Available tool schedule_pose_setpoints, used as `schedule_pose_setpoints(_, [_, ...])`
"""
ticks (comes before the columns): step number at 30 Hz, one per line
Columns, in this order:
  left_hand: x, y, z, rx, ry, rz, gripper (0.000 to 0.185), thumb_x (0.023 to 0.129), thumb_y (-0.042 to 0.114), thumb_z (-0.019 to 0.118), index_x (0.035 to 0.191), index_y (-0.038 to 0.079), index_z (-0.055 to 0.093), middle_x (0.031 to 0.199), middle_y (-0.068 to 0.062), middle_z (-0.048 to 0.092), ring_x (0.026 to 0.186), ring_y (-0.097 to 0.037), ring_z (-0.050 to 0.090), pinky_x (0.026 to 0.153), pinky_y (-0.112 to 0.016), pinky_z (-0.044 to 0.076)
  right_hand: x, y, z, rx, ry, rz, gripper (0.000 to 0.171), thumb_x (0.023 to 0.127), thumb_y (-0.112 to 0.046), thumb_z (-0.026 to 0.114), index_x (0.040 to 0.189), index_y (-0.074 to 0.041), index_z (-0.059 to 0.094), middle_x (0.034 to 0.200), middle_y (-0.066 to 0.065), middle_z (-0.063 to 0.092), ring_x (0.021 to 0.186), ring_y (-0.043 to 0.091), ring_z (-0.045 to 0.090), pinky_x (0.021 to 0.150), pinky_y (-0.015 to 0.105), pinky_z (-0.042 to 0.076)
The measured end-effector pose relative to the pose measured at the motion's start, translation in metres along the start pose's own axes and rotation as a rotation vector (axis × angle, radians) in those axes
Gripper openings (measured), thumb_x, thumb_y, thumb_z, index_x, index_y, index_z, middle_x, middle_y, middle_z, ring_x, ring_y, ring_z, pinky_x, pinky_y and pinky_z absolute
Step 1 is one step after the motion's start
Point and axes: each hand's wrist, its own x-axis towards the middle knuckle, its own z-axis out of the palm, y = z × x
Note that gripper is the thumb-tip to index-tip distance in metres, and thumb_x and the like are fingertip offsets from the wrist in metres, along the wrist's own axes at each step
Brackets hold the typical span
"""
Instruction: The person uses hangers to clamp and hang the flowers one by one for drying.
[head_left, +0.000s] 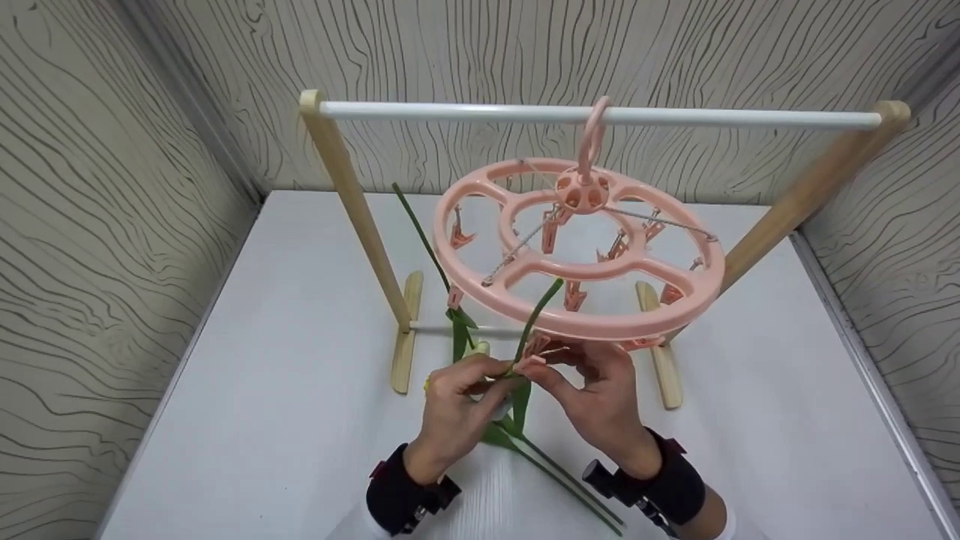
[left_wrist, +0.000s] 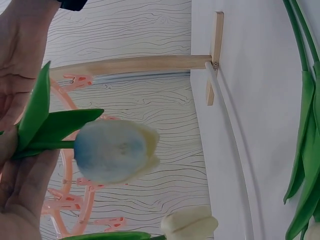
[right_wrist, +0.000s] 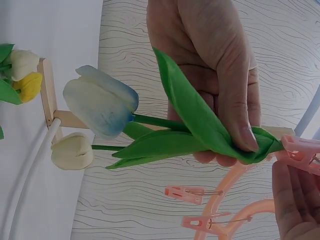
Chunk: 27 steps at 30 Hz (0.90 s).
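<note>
My left hand (head_left: 457, 405) pinches the green stem and leaf base of a pale blue and white artificial tulip (right_wrist: 100, 102), its bloom hanging downward. The stem's cut end (head_left: 553, 289) rises in front of the rack's rim. With thumb and fingers, my right hand (head_left: 604, 397) grips a pink clothespin (right_wrist: 300, 150) at the near rim of the round pink hanging dryer (head_left: 600, 324). The tulip's stem lies right at that clothespin's end. A white tulip (right_wrist: 72, 151) hangs beside it, its long stem (head_left: 420, 225) at another clip (head_left: 454, 298) on the left rim.
The dryer's hook (head_left: 590, 142) hangs over a white bar (head_left: 450, 111) between wooden posts (head_left: 352, 202). Several other clips dangle from the rings. On the white table (head_left: 247, 420) lie more tulips with green stems (head_left: 570, 487), including a yellow one (right_wrist: 30, 87).
</note>
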Motion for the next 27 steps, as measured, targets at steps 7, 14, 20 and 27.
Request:
schedule_pose_setpoints(7, [-0.001,-0.001,-0.003,-0.006,0.001,-0.002,0.014,0.088,-0.006,0.079,0.099,0.002,0.078,0.090,-0.014,0.079,0.082,-0.021,0.079,0.070,-0.021,0.065,-0.008,0.004,-0.004,-0.015,-0.086,-0.020,0.042,0.085,0.018,0.074,0.125,0.009,0.063,0.120,-0.001,0.073,0.110,0.008,0.074,0.087,0.023,0.065])
schedule_pose_setpoints(14, [0.000,-0.002,-0.009,-0.016,0.004,-0.008,0.014,0.089,-0.007,0.078,0.101,0.001,0.078,0.095,-0.014,0.080,0.086,-0.022,0.079,0.072,-0.023,0.066,-0.022,0.005,-0.012,-0.116,-0.169,0.066,0.044,0.086,0.015,0.075,0.126,-0.003,0.067,0.118,0.009,0.072,0.100,0.015,0.075,0.083,0.024,0.065])
schedule_pose_setpoints(20, [-0.001,-0.005,-0.014,0.003,0.015,-0.014,0.017,0.088,-0.008,0.079,0.101,0.002,0.079,0.095,-0.013,0.080,0.089,-0.017,0.079,0.072,-0.022,0.066,-0.042,0.013,-0.018,-0.161,-0.252,0.160,0.035,0.092,0.006,0.075,0.123,-0.011,0.069,0.110,0.007,0.071,0.095,0.018,0.075,0.079,0.027,0.066])
schedule_pose_setpoints(27, [0.001,-0.009,-0.018,0.013,0.046,-0.041,0.017,0.087,-0.009,0.079,0.101,0.002,0.078,0.096,-0.012,0.080,0.091,-0.011,0.077,0.072,-0.023,0.067,-0.059,0.029,-0.025,-0.242,-0.324,0.194,0.030,0.095,-0.005,0.076,0.121,-0.020,0.070,0.108,0.001,0.073,0.090,0.013,0.074,0.073,0.027,0.066])
